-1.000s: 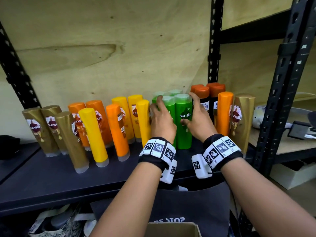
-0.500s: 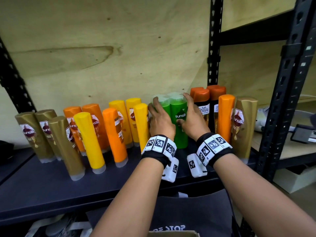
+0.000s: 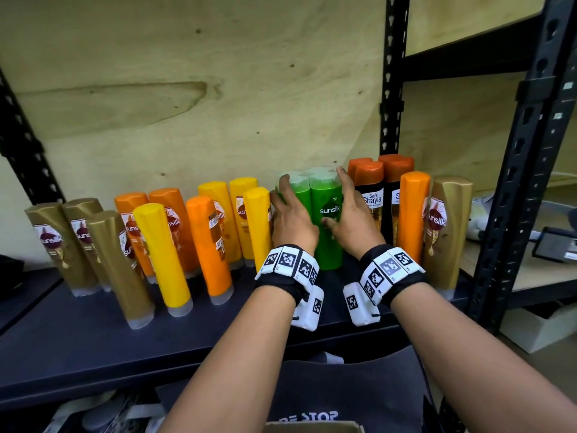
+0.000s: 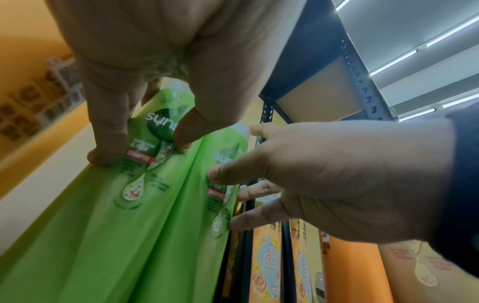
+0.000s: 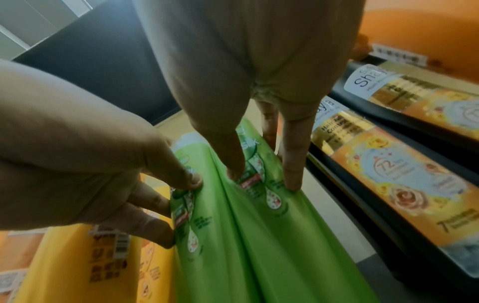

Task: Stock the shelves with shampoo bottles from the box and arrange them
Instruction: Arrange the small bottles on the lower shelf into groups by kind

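Note:
Green Sunsilk shampoo bottles (image 3: 327,195) stand bunched together mid-shelf on the dark shelf board (image 3: 93,339). My left hand (image 3: 292,214) presses against their left side, its fingers reaching up towards the caps. My right hand (image 3: 349,214) presses the right side, with its thumb on the front label. In the left wrist view my left hand (image 4: 145,82) has thumb and fingertip on a green bottle (image 4: 145,215). The right wrist view shows my right hand (image 5: 246,82) with straight fingers along the green bottle (image 5: 246,235).
Left of the green group stand yellow bottles (image 3: 256,226), orange bottles (image 3: 209,245) and gold bottles (image 3: 103,264). Right of it are black Safi Shayla bottles (image 3: 371,198), an orange bottle (image 3: 412,214) and a gold bottle (image 3: 446,226), then the black rack post (image 3: 515,182). A cardboard box (image 3: 312,428) sits below.
Both hands have stayed on the green bottles and nudged them slightly further back on the shelf, closer together. The head view has shifted a little.

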